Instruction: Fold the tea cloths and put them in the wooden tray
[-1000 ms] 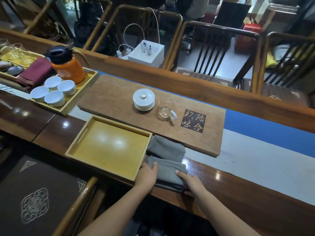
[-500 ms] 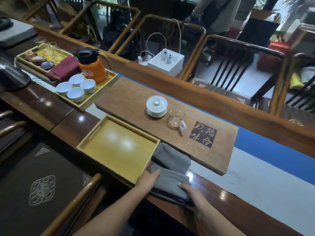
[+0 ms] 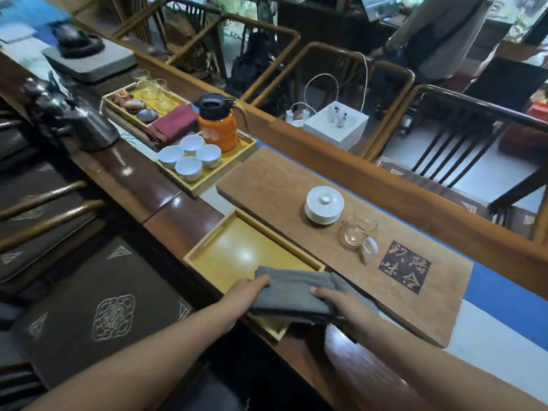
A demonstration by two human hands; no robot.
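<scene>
A folded grey tea cloth (image 3: 293, 292) is held over the near right corner of the yellow wooden tray (image 3: 237, 250), lifted off the table. My left hand (image 3: 247, 290) grips its left end and my right hand (image 3: 338, 301) grips its right end. A second grey cloth (image 3: 344, 284) shows only as a strip behind the held one, next to the tray's right side; most of it is hidden.
A wooden tea board (image 3: 341, 232) behind the tray carries a white lidded cup (image 3: 324, 204) and a glass pitcher (image 3: 357, 232). At the back left, a tray (image 3: 207, 170) holds several white cups and an orange kettle (image 3: 218, 126). A maroon cloth (image 3: 175, 123) lies beyond it.
Both hands have lifted the folded grey cloth off the table edge and carried it left over the tray's corner. The camera has swung left.
</scene>
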